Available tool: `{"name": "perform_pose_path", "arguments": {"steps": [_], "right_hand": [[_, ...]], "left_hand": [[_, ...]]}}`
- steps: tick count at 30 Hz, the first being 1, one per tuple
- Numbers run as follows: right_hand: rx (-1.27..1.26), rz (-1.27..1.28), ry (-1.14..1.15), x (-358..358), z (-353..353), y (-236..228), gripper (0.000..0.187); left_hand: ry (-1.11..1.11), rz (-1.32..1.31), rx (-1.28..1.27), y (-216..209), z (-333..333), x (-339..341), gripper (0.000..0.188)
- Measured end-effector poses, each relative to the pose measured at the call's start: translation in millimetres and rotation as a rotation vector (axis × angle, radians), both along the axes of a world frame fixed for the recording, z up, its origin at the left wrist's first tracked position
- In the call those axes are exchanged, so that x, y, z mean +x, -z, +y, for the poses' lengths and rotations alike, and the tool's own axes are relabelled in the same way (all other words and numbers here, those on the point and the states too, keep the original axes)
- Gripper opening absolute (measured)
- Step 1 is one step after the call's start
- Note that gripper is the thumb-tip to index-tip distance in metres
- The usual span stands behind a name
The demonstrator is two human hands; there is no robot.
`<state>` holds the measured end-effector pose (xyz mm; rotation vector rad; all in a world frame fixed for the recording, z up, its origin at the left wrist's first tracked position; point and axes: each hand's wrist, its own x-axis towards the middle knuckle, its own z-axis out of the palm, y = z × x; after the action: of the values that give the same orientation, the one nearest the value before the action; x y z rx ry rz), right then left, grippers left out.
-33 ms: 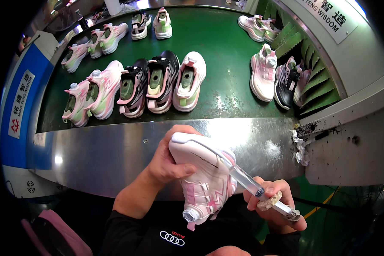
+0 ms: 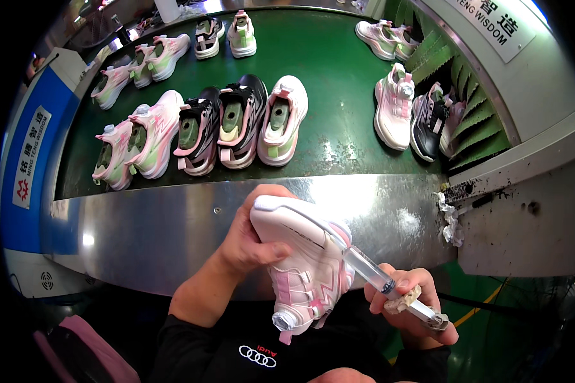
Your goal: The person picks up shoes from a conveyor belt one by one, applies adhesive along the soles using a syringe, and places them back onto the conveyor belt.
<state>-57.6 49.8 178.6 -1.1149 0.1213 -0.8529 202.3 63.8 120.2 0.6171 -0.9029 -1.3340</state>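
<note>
Tilted on its side over the metal ledge is a white and pink sneaker, its sole edge up and its round lacing dial pointing toward me. My left hand is closed around it, thumb on the white sidewall. My right hand grips a clear plastic syringe, fingers around the flange end and thumb by the plunger end. Whitish-tan residue cakes the flange. The syringe's front end meets the edge between sole and upper near the heel; its tip cannot be made out.
A steel ledge runs before a green conveyor belt. Several pink-white and black sneakers stand on it at left and centre. More sneakers sit by the green strip curtain at right. Crumpled white tissue hangs at the ledge's right end.
</note>
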Motion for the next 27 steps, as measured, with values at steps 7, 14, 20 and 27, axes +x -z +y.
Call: {"name": "perform_pose_path", "arguments": {"steps": [7,14,20,27], "right_hand": [[0.052,-0.011,0.034,-7.3,3.2,23.1,0.088],[0.079,-0.143,-0.082,-22.7,3.0,52.9,0.102],[0.066,-0.055,-0.110,-30.8,12.4,57.4,0.102],[0.055,-0.011,-0.108,-41.3,27.5,58.5,0.100]], "left_hand": [[-0.036,0.114,0.178,4.3,-4.0,6.1,0.072],[0.028,0.159,0.216,9.7,-11.4,9.6,0.066],[-0.006,0.243,0.269,9.2,-14.8,10.2,0.060],[0.000,0.278,0.286,18.7,-12.3,15.9,0.061]]}}
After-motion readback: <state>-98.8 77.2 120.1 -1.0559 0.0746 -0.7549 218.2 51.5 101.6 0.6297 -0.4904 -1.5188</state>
